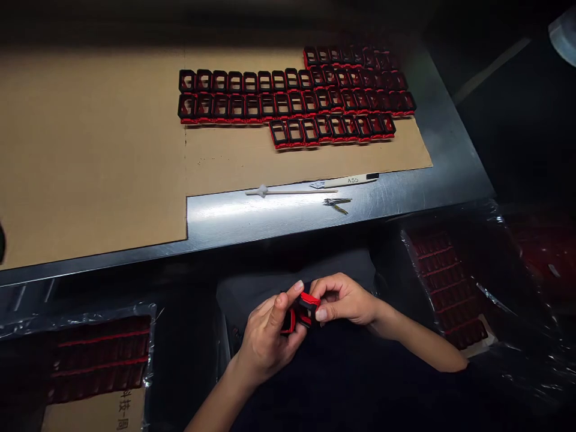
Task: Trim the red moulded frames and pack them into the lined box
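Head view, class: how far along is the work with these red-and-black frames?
Done, it seems: rows of red-and-black rectangular plastic frames lie on the brown cardboard sheet. In hand: one red-and-black frame, held by the left hand and right hand. Left, it seems: more frames in plastic-wrapped trays.

A55 in black on a white pen point(346, 181), Chinese characters 科技 on cardboard point(90, 414)

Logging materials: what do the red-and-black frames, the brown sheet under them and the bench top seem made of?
The red-and-black frames look like moulded plastic, smooth with a slight sheen. The brown sheet looks like matte cardboard, with a cut edge. The bench top looks like brushed steel, given its streaky bright reflections.
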`<state>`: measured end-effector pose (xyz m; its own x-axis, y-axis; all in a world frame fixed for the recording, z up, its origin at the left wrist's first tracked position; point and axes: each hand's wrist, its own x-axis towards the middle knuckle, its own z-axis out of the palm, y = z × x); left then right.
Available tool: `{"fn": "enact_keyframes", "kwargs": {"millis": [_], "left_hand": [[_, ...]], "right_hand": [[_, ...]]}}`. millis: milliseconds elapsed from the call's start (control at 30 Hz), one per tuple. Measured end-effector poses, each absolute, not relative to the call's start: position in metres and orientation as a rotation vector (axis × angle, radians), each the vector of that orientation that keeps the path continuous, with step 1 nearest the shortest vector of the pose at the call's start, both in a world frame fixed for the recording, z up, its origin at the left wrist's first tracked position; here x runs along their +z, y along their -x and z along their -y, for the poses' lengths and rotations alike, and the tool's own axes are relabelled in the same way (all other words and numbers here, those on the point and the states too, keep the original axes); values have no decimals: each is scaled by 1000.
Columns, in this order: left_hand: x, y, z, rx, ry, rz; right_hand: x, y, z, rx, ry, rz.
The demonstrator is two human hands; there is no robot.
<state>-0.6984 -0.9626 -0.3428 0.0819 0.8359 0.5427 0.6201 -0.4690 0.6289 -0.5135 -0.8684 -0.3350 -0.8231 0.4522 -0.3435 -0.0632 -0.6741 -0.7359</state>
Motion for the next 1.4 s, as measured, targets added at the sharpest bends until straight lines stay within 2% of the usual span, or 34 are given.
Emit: {"fn": "enact_keyframes", "kwargs": {"millis": [133,367,633,1000,1100,1267,1400], "left_hand": [[-336,699,967,1324,-1978,-1411],[-329,693,972,1271,-1355,-1416],[-331,697,975,1210,-1232,-1447],[-347,702,977,1189,-1084,-1317],[-347,703,976,1174,-941,-1344],[-341,700,977,1133,-796,-1264],[-339,692,976,1131,-850,-1337]], "right_hand": [[-346,516,873,2668,663,807],[-355,523,883,2716,637,470],[-348,524,882,2735,674,502],[-331,528,882,2521,916,825],[-331,526,883,2286,909,1107],[-331,524,882,1408,722,1790],[-336,527,881,1022,547,1990]]}}
